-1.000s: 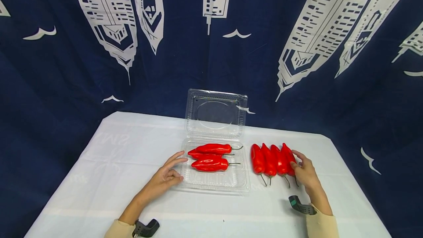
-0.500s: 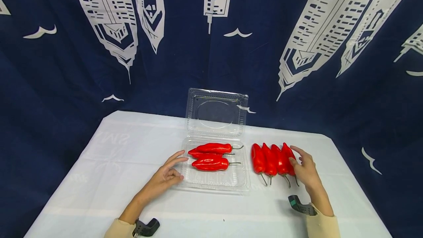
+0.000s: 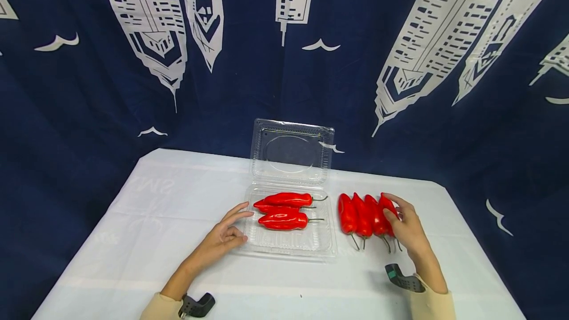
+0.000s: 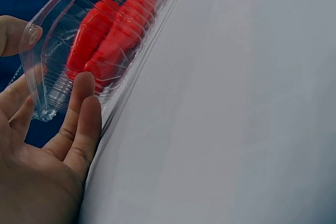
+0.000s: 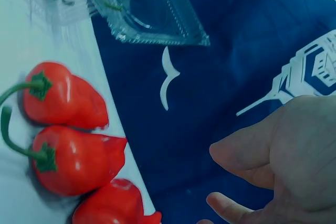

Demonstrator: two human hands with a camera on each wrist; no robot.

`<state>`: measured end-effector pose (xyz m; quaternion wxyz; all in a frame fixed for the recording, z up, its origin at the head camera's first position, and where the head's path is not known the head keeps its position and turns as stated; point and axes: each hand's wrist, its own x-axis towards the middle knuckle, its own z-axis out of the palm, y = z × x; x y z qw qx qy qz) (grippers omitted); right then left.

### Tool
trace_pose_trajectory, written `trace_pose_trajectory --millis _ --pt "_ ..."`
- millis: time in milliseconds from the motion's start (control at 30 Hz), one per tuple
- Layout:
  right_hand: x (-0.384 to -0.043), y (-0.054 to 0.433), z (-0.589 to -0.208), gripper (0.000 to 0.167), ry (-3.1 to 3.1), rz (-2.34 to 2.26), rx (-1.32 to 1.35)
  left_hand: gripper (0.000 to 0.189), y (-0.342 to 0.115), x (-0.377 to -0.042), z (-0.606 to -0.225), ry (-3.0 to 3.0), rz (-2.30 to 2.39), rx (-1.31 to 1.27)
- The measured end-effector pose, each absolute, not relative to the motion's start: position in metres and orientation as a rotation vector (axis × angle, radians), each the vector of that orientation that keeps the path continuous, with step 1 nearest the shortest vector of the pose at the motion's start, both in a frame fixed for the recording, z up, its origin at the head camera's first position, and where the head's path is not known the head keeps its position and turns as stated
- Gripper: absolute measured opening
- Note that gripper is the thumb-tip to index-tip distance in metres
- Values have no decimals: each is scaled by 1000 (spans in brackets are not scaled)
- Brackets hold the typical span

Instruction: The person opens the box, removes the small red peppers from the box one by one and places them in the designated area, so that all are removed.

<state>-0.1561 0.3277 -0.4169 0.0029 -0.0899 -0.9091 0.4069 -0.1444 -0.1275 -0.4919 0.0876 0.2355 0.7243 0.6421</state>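
A clear plastic clamshell box stands with its lid raised, holding three red chili peppers that lie sideways. My left hand is at the box's left side, fingers fairly straight, with the fingertips touching the wall and the thumb by the corner. To the right of the box, several red chili peppers lie side by side, stems toward me. My right hand hovers over the rightmost pepper, partly covering it. In the right wrist view the thumb and fingers are apart, with nothing seen between them.
The raised lid leans back at the far side of the box. A white cloth covers the table. Behind its back edge hangs a dark blue curtain with white buildings and birds. Each wrist wears a black band device.
My right hand has shifted slightly left, from the rightmost pepper's outer side to over its upper part. The left hand, the box and the peppers keep their places.
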Motion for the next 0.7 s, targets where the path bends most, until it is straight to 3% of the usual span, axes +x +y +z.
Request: trace_pose_trajectory --millis 700 --pt "-151 293 -405 46 -2795 1308 57 57 -127 -145 -493 2151 1909 690"
